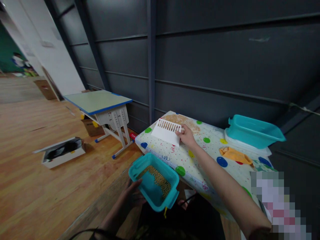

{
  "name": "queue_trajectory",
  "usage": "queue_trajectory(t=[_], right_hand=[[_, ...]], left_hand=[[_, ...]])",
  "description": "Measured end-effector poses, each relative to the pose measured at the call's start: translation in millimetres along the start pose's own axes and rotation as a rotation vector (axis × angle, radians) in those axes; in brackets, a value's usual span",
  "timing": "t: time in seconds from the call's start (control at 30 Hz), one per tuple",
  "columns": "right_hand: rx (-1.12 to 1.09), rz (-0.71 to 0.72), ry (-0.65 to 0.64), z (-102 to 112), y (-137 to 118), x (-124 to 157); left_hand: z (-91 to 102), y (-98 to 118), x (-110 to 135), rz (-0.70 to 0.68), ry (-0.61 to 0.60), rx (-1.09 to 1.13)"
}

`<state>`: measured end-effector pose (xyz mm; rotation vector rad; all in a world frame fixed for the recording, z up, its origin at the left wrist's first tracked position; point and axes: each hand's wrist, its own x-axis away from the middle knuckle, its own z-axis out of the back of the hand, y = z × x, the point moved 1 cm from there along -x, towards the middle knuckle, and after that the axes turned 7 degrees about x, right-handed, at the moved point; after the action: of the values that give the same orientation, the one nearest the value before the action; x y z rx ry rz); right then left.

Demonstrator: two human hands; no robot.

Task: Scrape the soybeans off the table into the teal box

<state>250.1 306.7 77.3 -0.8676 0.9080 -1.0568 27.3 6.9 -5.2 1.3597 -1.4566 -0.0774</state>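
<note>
The person's left hand [131,193] gripped a teal tub [148,186] at its left side, the thumb over the rim and the other fingers partly hidden against the outer wall. The tub was held above the lap, just in front of the near edge of the table [183,158], tilted so that its round, tan beans [160,180] lay in a curved band along the far and right part of the floor, leaving the rest bare.

The right hand [187,136] reached over the table, fingers closed on the right end of a white slotted tool [166,136]. Its row of slots faced the wall; whether it touched the cloth beneath was hard to tell. Just beyond it, against the spotted cloth [210,129], lay a flat spread of tan grains [181,121], probably beans too, though they were blurred.

Farther right stood a second teal tub [253,131], with an orange rag [236,156] lying near it.
</note>
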Motion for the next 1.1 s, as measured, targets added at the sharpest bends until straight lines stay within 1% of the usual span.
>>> queue_trajectory(t=[0.1,0.17,0.27,0.4,0.47,0.63,0.77,0.87,0.97,1.03,1.1], right_hand=[[-0.008,0.05,0.036,9.7,-3.5,0.3],[0.003,0.112,0.088,15.5,-7.7,3.6],[0.121,0.212,0.179,17.3,-14.8,14.2],[0.36,0.285,0.197,5.5,-18.0,35.3],[0.431,0.322,0.196,-2.1,-16.7,46.5],[0.496,0.377,0.163,-14.8,-15.3,66.5],[0.486,0.369,0.143,-16.6,-21.3,70.2],[0.436,0.346,0.187,-9.7,-28.1,68.2],[0.384,0.314,0.254,6.8,-32.9,64.7],[0.345,0.288,0.237,22.2,-33.3,60.2],[0.281,0.247,0.165,39.9,-31.1,52.6]], left_hand=[[-2.2,0.1,2.3,-0.053,0.019,-0.075],[-3.6,0.0,3.2,-0.052,0.031,-0.089],[-5.0,-0.7,3.2,-0.036,0.034,-0.082],[-5.0,-2.9,0.7,-0.032,0.053,-0.097],[-3.7,-4.2,-0.8,-0.041,0.049,-0.103],[0.3,-5.6,-1.6,-0.042,0.038,-0.088],[-1.7,-5.8,-0.7,-0.041,0.019,-0.072],[-3.7,-6.8,-1.0,-0.028,0.037,-0.071],[-2.2,-7.9,-2.3,-0.014,0.039,-0.075],[0.5,-8.5,-3.5,-0.018,0.016,-0.066],[2.7,-9.3,-5.1,-0.027,-0.019,-0.059]])
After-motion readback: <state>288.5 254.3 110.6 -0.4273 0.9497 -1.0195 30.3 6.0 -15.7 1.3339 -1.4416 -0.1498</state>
